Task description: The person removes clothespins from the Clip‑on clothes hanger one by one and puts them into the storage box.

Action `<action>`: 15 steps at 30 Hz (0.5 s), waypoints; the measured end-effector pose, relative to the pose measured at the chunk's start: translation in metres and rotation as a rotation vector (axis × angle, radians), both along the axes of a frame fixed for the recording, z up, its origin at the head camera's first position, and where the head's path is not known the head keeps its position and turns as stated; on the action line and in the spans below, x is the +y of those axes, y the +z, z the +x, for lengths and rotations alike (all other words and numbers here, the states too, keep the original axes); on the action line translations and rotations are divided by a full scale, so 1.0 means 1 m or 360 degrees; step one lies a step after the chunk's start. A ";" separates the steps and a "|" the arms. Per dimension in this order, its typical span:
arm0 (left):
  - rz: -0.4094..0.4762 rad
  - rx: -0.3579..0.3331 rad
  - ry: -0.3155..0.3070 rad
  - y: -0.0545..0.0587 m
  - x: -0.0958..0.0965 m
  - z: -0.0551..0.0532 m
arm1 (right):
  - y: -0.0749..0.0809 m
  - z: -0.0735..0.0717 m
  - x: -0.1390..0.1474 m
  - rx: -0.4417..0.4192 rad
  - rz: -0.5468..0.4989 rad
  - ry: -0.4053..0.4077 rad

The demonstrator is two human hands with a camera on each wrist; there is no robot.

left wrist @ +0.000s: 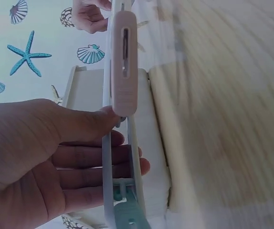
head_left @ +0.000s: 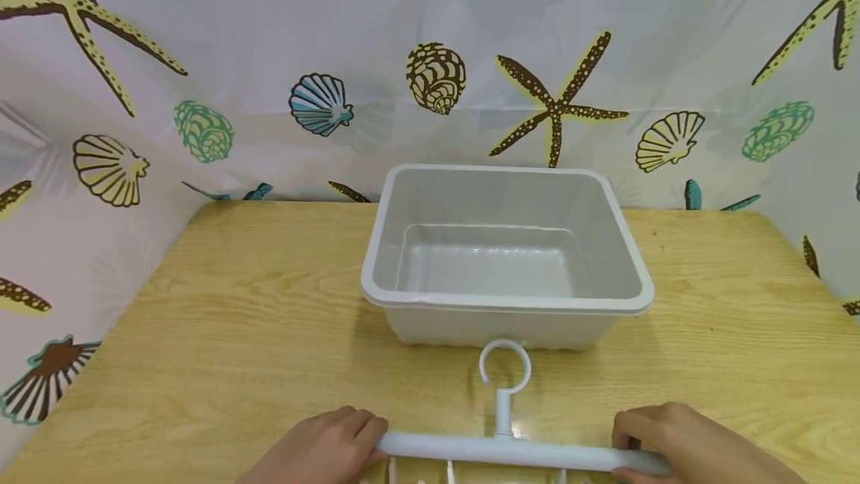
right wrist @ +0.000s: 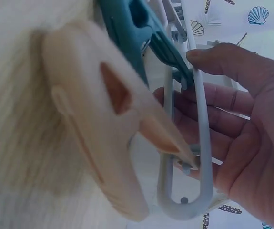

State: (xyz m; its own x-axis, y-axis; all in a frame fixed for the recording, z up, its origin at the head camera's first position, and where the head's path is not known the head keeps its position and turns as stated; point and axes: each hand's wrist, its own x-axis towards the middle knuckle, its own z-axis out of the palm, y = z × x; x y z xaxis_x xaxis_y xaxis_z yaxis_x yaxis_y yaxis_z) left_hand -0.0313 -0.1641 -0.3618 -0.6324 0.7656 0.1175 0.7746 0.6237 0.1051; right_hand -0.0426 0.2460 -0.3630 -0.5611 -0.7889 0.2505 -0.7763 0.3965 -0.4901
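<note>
A white clip hanger (head_left: pixel 504 451) with a round hook (head_left: pixel 527 372) is held level near the front of the table, its hook pointing away from me. My left hand (head_left: pixel 332 445) grips its left end, thumb on one side and fingers on the other. At the opposite end, my right hand (head_left: pixel 678 443) holds the bar in the same manner. Clips dangle from the frame: a pink clip (left wrist: pixel 126 95) and a green clip (left wrist: pixel 131 217) by the left hand, a peach clip (right wrist: pixel 75 81) and a teal clip (right wrist: pixel 122 36) by the right. The head view cuts off the hanger's lower part.
Just beyond the hanger, a light grey plastic basin (head_left: pixel 507 303) stands on the wooden table (head_left: pixel 255 320), with nothing visible inside. A white sheet (head_left: pixel 376 6) printed with shells and starfish hangs behind and along both sides.
</note>
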 end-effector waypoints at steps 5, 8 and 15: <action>0.0125 0.0245 -0.0118 0.005 -0.001 0.003 | 0.005 0.002 0.002 0.0006 -0.0086 0.0080; 0.0248 0.0465 -0.0178 0.012 -0.003 0.004 | 0.010 0.004 0.002 -0.0005 -0.0161 0.0106; 0.0486 0.0591 -0.0116 0.041 -0.003 0.009 | 0.025 0.004 -0.002 0.0229 -0.0305 0.0044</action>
